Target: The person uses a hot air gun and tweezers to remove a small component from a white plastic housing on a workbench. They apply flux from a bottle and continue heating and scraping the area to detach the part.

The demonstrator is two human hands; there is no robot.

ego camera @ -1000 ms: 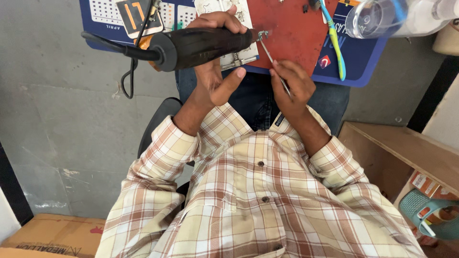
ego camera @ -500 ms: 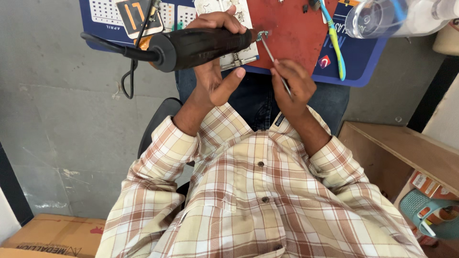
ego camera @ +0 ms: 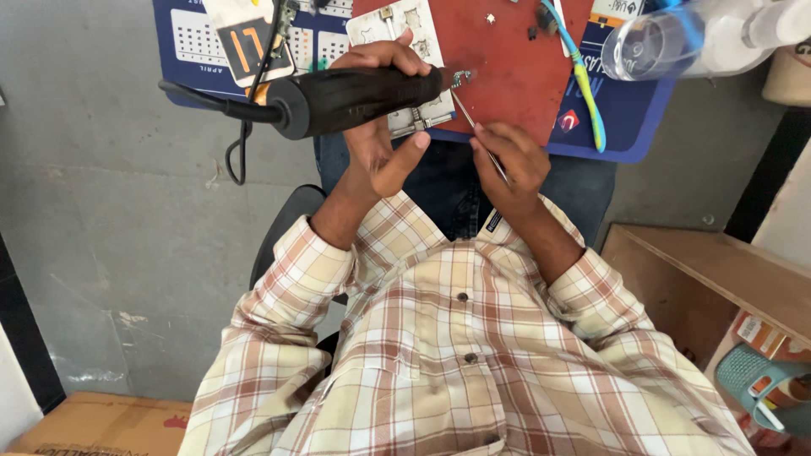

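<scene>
My left hand grips a thick black handheld power tool lying sideways, its cable trailing left. The tool's metal tip sits at the edge of a red work mat. My right hand pinches thin metal tweezers, whose points reach up to just below the tool's tip. A small white circuit board lies under the tool, partly hidden by my left fingers.
The red mat rests on a blue printed board across my lap. A blue-green toothbrush and a clear plastic bottle lie at the right. A wooden shelf, a teal basket and a cardboard box stand on the floor.
</scene>
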